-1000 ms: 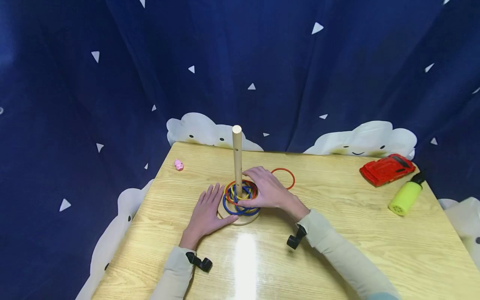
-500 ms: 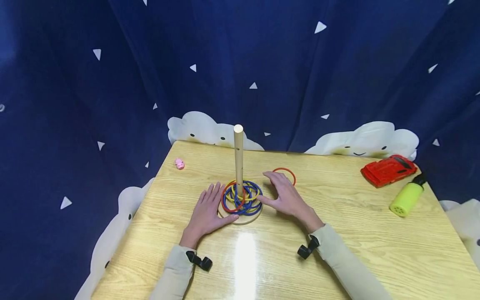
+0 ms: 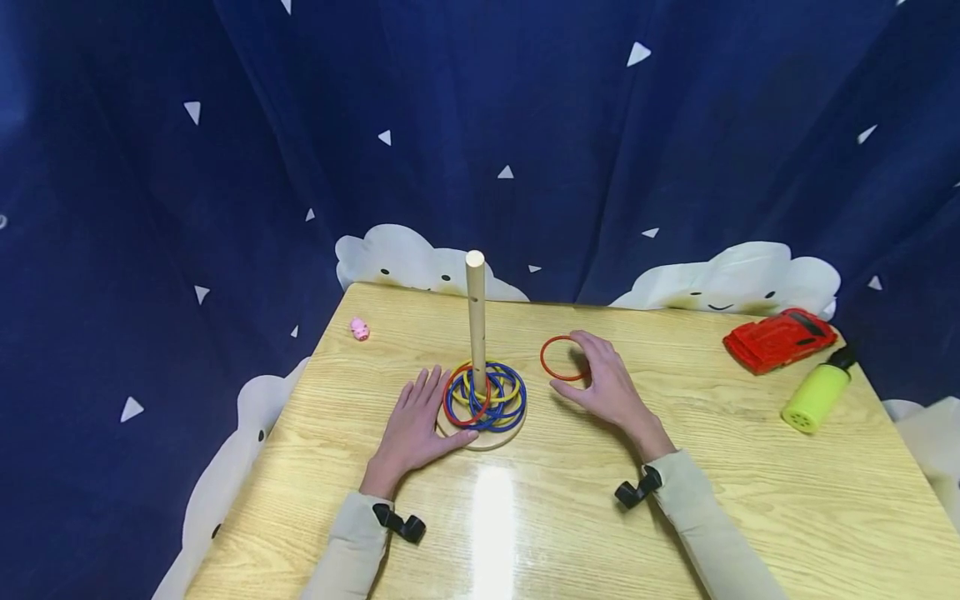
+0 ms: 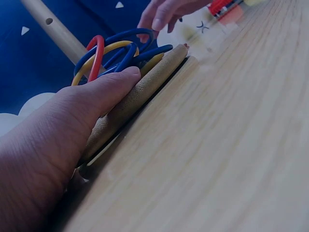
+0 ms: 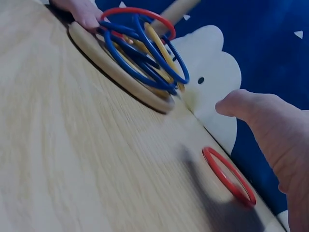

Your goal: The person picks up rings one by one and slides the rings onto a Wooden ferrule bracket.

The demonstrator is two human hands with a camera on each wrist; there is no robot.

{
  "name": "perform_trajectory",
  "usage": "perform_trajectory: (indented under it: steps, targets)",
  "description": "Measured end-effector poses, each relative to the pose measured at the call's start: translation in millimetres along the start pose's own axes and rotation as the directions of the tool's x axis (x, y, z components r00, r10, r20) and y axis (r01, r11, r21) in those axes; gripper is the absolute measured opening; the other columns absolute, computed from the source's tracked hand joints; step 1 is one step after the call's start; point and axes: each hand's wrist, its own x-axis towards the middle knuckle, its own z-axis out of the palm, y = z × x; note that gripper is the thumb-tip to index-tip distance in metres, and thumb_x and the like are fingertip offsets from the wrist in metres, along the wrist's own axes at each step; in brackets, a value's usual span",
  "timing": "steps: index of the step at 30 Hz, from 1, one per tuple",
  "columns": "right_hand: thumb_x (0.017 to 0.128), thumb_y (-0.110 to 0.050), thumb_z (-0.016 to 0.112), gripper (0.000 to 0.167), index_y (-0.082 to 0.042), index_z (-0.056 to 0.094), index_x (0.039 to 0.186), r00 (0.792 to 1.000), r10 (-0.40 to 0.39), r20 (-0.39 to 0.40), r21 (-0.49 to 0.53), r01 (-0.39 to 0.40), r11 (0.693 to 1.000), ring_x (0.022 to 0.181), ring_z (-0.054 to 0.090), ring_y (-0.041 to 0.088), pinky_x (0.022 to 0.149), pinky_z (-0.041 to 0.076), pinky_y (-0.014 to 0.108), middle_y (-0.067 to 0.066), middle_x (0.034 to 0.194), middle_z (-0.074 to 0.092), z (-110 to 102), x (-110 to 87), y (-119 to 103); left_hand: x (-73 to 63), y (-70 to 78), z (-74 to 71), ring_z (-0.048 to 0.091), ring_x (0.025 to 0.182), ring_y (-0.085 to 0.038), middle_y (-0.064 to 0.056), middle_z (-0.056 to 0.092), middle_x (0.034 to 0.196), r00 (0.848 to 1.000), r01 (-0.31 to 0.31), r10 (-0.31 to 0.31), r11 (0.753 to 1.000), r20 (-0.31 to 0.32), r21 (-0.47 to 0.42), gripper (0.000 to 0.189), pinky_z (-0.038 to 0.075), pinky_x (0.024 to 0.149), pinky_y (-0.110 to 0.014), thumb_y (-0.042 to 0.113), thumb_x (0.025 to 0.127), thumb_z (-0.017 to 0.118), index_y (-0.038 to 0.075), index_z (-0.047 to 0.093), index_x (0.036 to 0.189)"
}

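Observation:
A wooden peg (image 3: pixel 476 325) rises from a round wooden base (image 3: pixel 486 442), with several blue, yellow and red rings heaped around its foot. Along the base's left side lies my left hand (image 3: pixel 411 429), fingers extended; in the left wrist view its thumb (image 4: pixel 113 87) touches the base's edge. To the right of the peg, a loose red ring (image 3: pixel 542 358) lies on the table. My right hand (image 3: pixel 611 387) is over that ring's right side, thumb and fingers spread. The right wrist view shows the thumb (image 5: pixel 260 111) apart from the ring; the other fingers are hidden there.
A red toy car (image 3: pixel 780 340) and a yellow-green bottle (image 3: pixel 813 398) with a black top lie at the table's right. Near the back left corner is a small pink pig figure (image 3: pixel 359 328). A dark blue curtain (image 3: pixel 555 125) hangs behind the table.
My right hand has drawn away from the rings on the peg and moved right to the loose red ring. The red ring on the peg shifted left early on. My left hand stays put.

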Motion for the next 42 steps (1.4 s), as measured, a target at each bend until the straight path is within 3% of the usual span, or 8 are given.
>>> perform_trajectory:
  steps: [10, 19, 27, 42]
  targets:
    - [0.069, -0.052, 0.092, 0.106, -0.002, 0.048, 0.151, 0.996, 0.091, 0.004, -0.045, -0.091, 0.995, 0.138, 0.044, 0.043, 0.112, 0.035, 0.063, 0.02, 0.152, 0.051, 3.6, -0.4, 21.2, 0.8, 1.6, 0.3, 0.014, 0.161, -0.032, -0.01, 0.019, 0.174, 1.0, 0.008, -0.008, 1.0, 0.015, -0.003, 0.121, 0.014, 0.13, -0.05, 0.088, 0.081, 0.056, 0.015, 0.017, 0.169]
    - [0.071, -0.063, 0.088, 0.111, 0.001, 0.045, 0.151, 0.984, 0.176, 0.027, -0.096, -0.173, 0.98, 0.143, 0.039, 0.044, 0.116, 0.031, 0.063, 0.023, 0.153, 0.047, 15.1, -4.8, 37.3, 1.2, 4.2, 1.0, 0.015, 0.161, -0.032, -0.01, 0.02, 0.174, 1.0, 0.0, 0.0, 1.0, 0.006, -0.006, 0.121, 0.014, 0.13, -0.05, 0.088, 0.081, 0.056, 0.014, 0.018, 0.169]
    - [0.073, -0.069, 0.083, 0.106, -0.003, 0.051, 0.149, 0.98, 0.192, 0.057, -0.15, -0.182, 0.972, 0.143, 0.038, 0.044, 0.112, 0.03, 0.065, 0.021, 0.154, 0.045, 18.1, -2.5, 36.7, -0.1, 2.6, -0.2, 0.016, 0.161, -0.033, -0.011, 0.021, 0.174, 1.0, -0.01, 0.01, 1.0, 0.0, -0.001, 0.121, 0.016, 0.129, -0.05, 0.089, 0.081, 0.054, 0.013, 0.019, 0.169]
    - [0.072, -0.068, 0.083, 0.096, -0.004, 0.059, 0.14, 0.983, 0.172, 0.061, -0.136, -0.163, 0.977, 0.139, 0.039, 0.043, 0.109, 0.03, 0.063, 0.017, 0.15, 0.048, 19.0, -0.5, 32.6, 0.2, -0.9, 1.8, 0.011, 0.162, -0.03, -0.009, 0.017, 0.175, 1.0, 0.014, -0.014, 1.0, 0.019, -0.01, 0.121, 0.013, 0.13, -0.05, 0.088, 0.081, 0.056, 0.016, 0.015, 0.169]
